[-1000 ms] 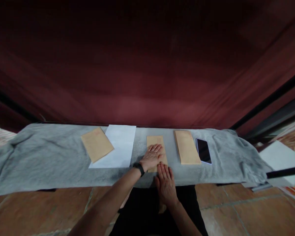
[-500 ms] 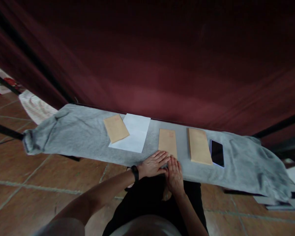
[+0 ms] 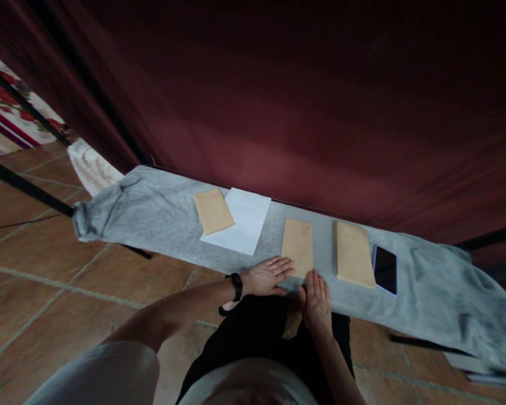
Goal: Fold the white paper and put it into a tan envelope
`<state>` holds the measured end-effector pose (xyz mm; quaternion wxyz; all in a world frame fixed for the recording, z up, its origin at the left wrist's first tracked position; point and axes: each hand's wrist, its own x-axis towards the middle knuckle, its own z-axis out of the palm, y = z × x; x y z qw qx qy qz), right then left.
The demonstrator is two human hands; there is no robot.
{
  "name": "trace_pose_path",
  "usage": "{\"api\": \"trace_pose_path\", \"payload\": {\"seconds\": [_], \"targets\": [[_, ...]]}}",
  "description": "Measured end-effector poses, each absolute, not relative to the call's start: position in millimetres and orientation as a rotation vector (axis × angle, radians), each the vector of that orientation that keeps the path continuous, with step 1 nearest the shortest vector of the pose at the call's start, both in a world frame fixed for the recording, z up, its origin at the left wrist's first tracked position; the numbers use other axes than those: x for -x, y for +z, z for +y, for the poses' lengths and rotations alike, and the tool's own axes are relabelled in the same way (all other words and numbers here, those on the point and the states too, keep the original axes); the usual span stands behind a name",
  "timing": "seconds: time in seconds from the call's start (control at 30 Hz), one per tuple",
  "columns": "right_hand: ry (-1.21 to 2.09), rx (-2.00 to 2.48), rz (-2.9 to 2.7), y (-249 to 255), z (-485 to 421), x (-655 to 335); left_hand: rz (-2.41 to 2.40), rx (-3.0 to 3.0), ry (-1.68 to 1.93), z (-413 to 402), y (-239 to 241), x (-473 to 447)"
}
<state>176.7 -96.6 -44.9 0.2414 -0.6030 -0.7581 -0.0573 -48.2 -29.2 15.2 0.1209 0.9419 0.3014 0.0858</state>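
A tan paper envelope [image 3: 297, 244] lies flat on the grey cloth in front of me, small red print near its upper right corner. My left hand [image 3: 269, 277], with a black band on the wrist, is palm down, its fingertips at the envelope's lower left corner. At the lower right corner, my right hand [image 3: 317, 298] rests flat with fingers stretched out. Neither hand grips anything. To the right lies a thicker tan stack of envelopes [image 3: 355, 254]. Leftward, another tan envelope [image 3: 213, 211] overlaps a white sheet of paper [image 3: 249, 220].
A phone [image 3: 385, 270] with a dark screen lies right of the stack. Grey cloth [image 3: 164, 225] covers the narrow bench or table, bunched at both ends. A dark red curtain [image 3: 244, 129] hangs along the back edge, with black frame bars [image 3: 25, 185] at the left.
My hands have moved apart from their near-touching position at the envelope's lower edge, uncovering more of it. The camera view has shifted and tilted slightly.
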Motion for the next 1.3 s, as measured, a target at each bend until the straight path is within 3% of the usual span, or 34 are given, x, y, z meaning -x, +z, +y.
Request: {"api": "trace_pose_path", "payload": {"seconds": [0.23,0.67,0.93,1.3], "targets": [[-0.106,1.549,-2.187,-39.1,-96.7,-148.8,0.874,-2.749,0.252,-28.5,16.6,48.4],[-0.269,1.761,-2.01,-34.0,-95.7,-172.6,1.063,-2.811,0.391,-31.9,-9.6,59.5],[-0.165,1.679,-2.088,-28.8,-97.4,-142.9,1.179,-2.832,0.418,-35.3,-16.3,54.0],[-0.052,1.982,-1.898,-18.7,-77.2,-135.6,1.435,-2.331,0.832,-30.1,-26.2,27.2]]}}
